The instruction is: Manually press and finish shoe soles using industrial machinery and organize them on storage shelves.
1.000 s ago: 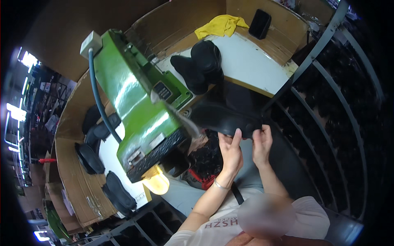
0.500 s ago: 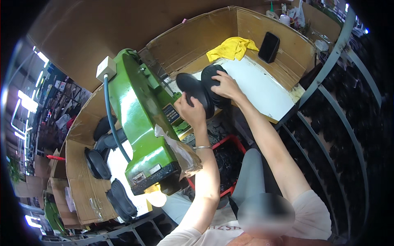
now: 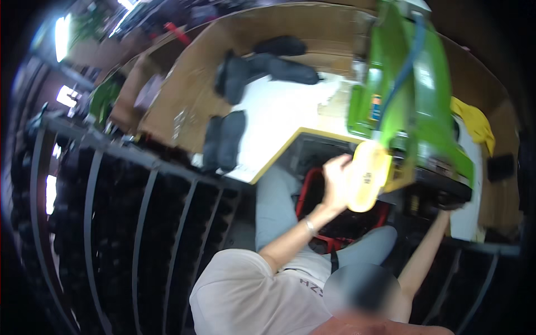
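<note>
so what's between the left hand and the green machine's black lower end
In the head view, a yellow oval piece shows between the left hand and the black lower end of the green machine.

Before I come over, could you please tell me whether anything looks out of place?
Only mildly: the yellow cloth lies crumpled rather than folded, by the cardboard wall right of the green machine. I see no spill; blur hides finer damage.
</note>
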The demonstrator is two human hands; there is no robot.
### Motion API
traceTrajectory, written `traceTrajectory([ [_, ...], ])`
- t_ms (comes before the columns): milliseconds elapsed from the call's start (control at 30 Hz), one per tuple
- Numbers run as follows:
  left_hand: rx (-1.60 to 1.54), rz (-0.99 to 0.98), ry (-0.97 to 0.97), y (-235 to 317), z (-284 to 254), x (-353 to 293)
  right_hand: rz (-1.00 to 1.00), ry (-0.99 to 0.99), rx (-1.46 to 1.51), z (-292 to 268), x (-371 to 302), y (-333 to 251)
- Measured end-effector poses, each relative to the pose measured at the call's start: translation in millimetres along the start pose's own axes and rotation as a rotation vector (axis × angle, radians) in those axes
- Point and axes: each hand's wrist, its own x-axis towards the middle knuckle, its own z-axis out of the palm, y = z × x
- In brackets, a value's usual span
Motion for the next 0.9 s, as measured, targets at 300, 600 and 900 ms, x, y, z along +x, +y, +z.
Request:
traceTrajectory([
  [300, 1.239, -0.079, 0.023, -72.1, -301.8, 50.5, 0.497, 0.138, 0.19, 60.2, -174.5, -20.8],
  [600, 0.091, 0.006, -0.616, 51.1, -202.3, 38.9, 0.926, -0.498, 1.504, 107.2, -207.0, -175.6],
  [900, -0.766, -0.673, -0.744, 85.3, -87.3, -37.3, 1.025, -0.268, 1.06, 25.9, -265.4, -192.6],
])
